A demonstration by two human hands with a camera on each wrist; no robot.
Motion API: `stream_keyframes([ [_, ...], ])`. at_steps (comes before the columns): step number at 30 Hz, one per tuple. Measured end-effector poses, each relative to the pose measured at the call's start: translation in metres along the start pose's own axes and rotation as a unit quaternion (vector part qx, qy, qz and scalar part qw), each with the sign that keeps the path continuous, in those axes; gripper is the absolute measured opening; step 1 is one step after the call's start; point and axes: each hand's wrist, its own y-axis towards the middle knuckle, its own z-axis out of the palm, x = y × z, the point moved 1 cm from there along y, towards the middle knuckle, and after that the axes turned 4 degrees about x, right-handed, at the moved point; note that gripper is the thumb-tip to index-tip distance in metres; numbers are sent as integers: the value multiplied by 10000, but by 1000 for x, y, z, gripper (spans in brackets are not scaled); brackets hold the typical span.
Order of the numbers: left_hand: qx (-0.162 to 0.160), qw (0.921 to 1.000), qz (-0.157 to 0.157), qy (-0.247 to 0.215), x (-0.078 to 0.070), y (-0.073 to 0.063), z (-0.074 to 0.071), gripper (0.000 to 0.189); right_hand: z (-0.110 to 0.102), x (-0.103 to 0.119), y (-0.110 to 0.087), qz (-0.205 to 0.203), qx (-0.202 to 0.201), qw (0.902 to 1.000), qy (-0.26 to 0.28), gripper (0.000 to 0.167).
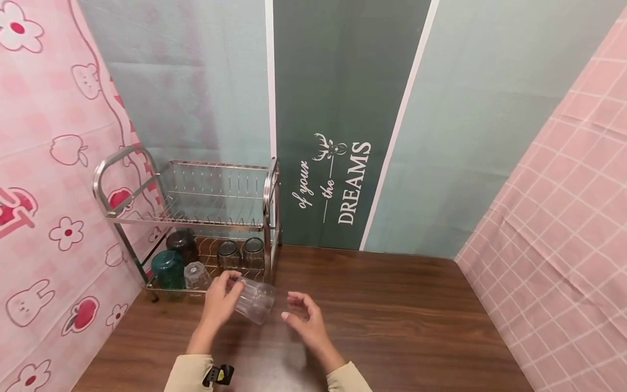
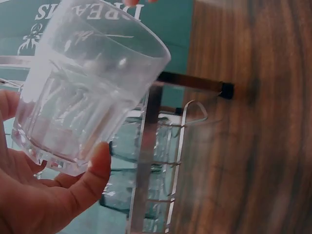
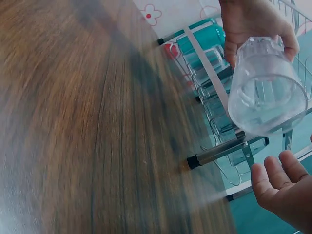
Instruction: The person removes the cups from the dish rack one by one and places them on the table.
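Note:
A clear drinking glass [image 1: 256,300] is held tilted above the table, its mouth turned toward the right. My left hand [image 1: 221,299] grips it by the base; in the left wrist view the thumb and fingers [image 2: 97,168] curl round the faceted bottom. To the right of the rim, my right hand [image 1: 308,322] is apart from the glass, its fingers loosely bent and holding nothing. In the right wrist view its fingertips [image 3: 273,170] show just below the glass mouth. Behind the left hand, another clear glass [image 1: 197,276] stands upside down on the rack's lower tier.
A two-tier metal dish rack [image 1: 215,223] stands at the back left. Its lower tier also bears a teal glass [image 1: 168,270], a dark glass [image 1: 182,245] and two greyish glasses [image 1: 229,255]. Wooden table [image 1: 401,316] extends right toward a pink checked cloth [image 1: 553,218].

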Motion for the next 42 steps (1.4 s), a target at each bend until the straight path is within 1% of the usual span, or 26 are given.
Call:
stream_keyframes([
  [5, -39, 9994, -10, -333, 3, -4, 13, 21, -1, -19, 3, -138, 35, 9991, 393, 50],
  [9, -99, 9979, -24, -636, 3, -8, 21, 21, -1, -31, 6, -134, 54, 9980, 621, 57],
  [13, -4, 9953, -86, -967, 3, -13, 28, 20, 2, -33, 6, -133, 157, 9965, 812, 65],
  [17, 198, 9921, -187, -1224, 1, -15, 33, 21, 2, -33, 5, -101, 157, 9955, 924, 72],
  [21, 337, 9891, -333, -1391, -2, -16, 36, 22, 2, -32, 7, -194, 105, 9954, 931, 71],
  [25, 338, 9886, -378, -1416, -3, -17, 35, 20, 2, -31, 8, -249, 77, 9957, 887, 67],
  [28, 357, 9890, -323, -1400, -5, -17, 34, 20, 2, -30, 7, -289, 47, 9961, 826, 65],
  [30, 438, 9889, -241, -1399, -7, -18, 33, 22, 2, -27, 5, -339, -25, 9963, 790, 63],
  [33, 547, 9898, -11, -1317, -12, -20, 31, 23, 0, -24, 3, -396, -183, 9961, 767, 62],
  [35, 565, 9906, 166, -1232, -15, -20, 30, 24, -2, -22, 2, -404, -258, 9958, 781, 62],
  [38, 478, 9917, 361, -1136, -16, -21, 30, 23, -4, -20, 3, -414, -242, 9957, 796, 62],
  [42, 339, 9921, 577, -1063, -14, -23, 29, 23, -3, -19, 2, -419, -137, 9956, 832, 62],
])
